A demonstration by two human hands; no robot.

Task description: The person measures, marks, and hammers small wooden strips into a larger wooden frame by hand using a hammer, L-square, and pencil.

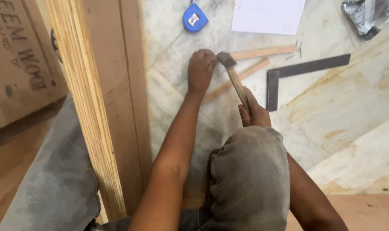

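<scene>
On the marble floor (331,128) in front of our raised knee (250,171), we work over a thin wooden strip (235,81) that lies slantwise, its long axis running from lower left to upper right. A second strip (265,52) lies just beyond it, nearly level across the view. Our left hand (201,68) is curled shut at the near end of these strips, fingers pinched together as if around something small; what it pinches we cannot tell. Our right hand (255,113) is closed in a firm grip on the wooden handle of a hammer (235,77), held low on the shaft. The handle slants up and left, so the metal head sits right beside the left hand's knuckles, touching or all but touching them. The head thus lies up and left of the right hand, and the left hand is the nearer one to it.

A steel try square (288,72) lies just right of the strips. A blue tape measure (195,18), a white sheet of paper (269,15) and a crumpled silvery wrapper (367,15) lie farther off. A plywood board (92,107) stands on edge at our left.
</scene>
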